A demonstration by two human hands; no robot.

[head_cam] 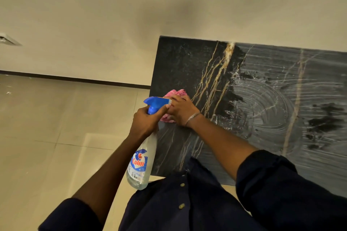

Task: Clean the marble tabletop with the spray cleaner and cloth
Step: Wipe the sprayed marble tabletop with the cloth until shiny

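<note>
Wiping near the left edge of the marble tabletop (pixel 262 84): the right hand (pixel 181 110) is pressing a bunched pink cloth (pixel 177 92) onto the dark stone, its fingers curling down over the fabric. The left hand (pixel 148 121) is gripping the neck of the spray cleaner (pixel 142 163), fingers wrapped beneath the blue trigger head. It is holding the bottle in the air just off the table's left edge, the nozzle pointing at the back of the right hand. Whitish swirled streaks of cleaner are covering the right portion of the slab, while the left portion is showing dark with gold veins. Likely hazards:
- a squeeze of the trigger from this position is going to wet the right hand rather than the stone
- the streaked film is probably going to dry into haze if left unwiped
- the cloth, working so close to the edge, is liable to slide off it
- the raised bottle is at risk of knocking the slab's corner
</note>
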